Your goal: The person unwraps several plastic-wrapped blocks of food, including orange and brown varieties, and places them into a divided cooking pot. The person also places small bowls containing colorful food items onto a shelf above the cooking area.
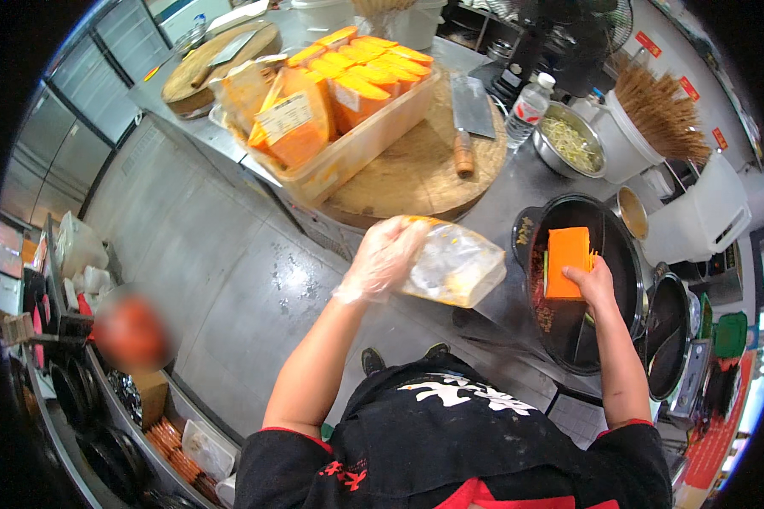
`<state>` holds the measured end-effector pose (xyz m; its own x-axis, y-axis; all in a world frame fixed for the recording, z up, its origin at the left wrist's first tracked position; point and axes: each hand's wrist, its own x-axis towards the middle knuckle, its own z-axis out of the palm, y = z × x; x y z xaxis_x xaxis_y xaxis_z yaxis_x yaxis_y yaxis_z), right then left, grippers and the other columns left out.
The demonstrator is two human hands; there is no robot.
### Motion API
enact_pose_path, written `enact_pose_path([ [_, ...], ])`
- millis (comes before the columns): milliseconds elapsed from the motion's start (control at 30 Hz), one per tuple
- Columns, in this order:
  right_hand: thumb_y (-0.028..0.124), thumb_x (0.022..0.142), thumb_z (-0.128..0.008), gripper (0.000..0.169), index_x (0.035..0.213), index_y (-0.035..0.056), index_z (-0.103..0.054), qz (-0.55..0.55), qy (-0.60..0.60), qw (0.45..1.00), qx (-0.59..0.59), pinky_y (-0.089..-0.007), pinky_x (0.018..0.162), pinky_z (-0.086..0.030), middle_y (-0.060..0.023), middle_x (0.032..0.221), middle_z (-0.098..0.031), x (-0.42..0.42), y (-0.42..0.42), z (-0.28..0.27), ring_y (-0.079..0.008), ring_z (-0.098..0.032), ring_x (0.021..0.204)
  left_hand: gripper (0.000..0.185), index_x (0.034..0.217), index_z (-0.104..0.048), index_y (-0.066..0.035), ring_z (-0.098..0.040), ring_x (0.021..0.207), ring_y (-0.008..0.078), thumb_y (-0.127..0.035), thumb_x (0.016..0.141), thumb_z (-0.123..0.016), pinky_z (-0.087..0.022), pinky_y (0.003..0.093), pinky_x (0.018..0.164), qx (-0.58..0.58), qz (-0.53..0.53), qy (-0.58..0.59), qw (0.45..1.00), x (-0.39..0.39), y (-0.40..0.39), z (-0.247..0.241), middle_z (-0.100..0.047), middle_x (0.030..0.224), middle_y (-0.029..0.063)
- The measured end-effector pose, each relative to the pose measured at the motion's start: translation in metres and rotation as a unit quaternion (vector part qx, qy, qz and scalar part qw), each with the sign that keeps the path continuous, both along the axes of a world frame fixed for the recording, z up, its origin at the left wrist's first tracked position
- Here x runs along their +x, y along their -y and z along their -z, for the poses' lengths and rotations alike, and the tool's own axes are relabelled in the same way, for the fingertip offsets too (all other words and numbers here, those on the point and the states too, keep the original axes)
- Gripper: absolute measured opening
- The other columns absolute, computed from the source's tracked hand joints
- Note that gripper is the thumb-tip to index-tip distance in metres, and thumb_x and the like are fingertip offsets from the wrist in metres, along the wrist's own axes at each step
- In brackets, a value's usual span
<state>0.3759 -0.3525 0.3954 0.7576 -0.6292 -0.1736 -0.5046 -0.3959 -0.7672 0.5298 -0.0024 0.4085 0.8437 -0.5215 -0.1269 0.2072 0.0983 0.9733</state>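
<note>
My left hand (385, 257) wears a thin clear plastic glove and grips a clear plastic bag (458, 264) by one end. Orange smears mark the bag's edges. Over a black divided hot pot (577, 343), my bare right hand (592, 283) pinches a flat, rectangular orange block (566, 261), thumb on its top face. A sliver of green shows at the block's left edge; what it belongs to is unclear. Reddish-brown dry seasoning (543, 312) lies in the pot's left compartment, partly hidden by the block.
A plastic crate (369, 149) of orange packets (356, 70) rests on a round wooden chopping board (414, 184), beside a cleaver (471, 111). Nearby stand a water bottle (530, 108), a steel bowl of bean sprouts (573, 143) and a bucket of thin sticks (662, 114). Another black pot (668, 337) sits at right.
</note>
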Motion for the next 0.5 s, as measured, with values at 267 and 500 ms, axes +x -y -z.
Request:
enact_pose_path([
  [267, 0.038, 0.078, -0.062, 0.049, 0.101, -0.0045, -0.058, -0.151, -0.213, 0.934, -0.245, -0.0404, 0.081, -0.046, -0.0247, 0.097, -0.061, 0.016, 0.018, 0.027, -0.0382, -0.058, 0.094, 0.029, 0.103, -0.058, -0.002, -0.056, 0.078, 0.0127, -0.025, 0.087, -0.054, -0.047, 0.0269, 0.070, 0.003, -0.270, -0.160, 0.950, -0.061, -0.182, 0.091, -0.060, 0.091, 0.0035],
  [500, 0.032, 0.086, -0.045, 0.037, 0.101, 0.0012, -0.060, -0.216, -0.263, 0.842, -0.418, -0.0448, 0.066, -0.044, -0.0254, 0.090, -0.060, 0.031, 0.035, 0.016, -0.0405, -0.056, 0.080, 0.024, 0.098, -0.059, -0.012, -0.041, 0.058, 0.0081, -0.032, 0.086, -0.053, -0.031, 0.0250, 0.045, 0.175, -0.520, -0.314, 0.775, -0.248, -0.356, 0.172, -0.052, 0.074, -0.0036],
])
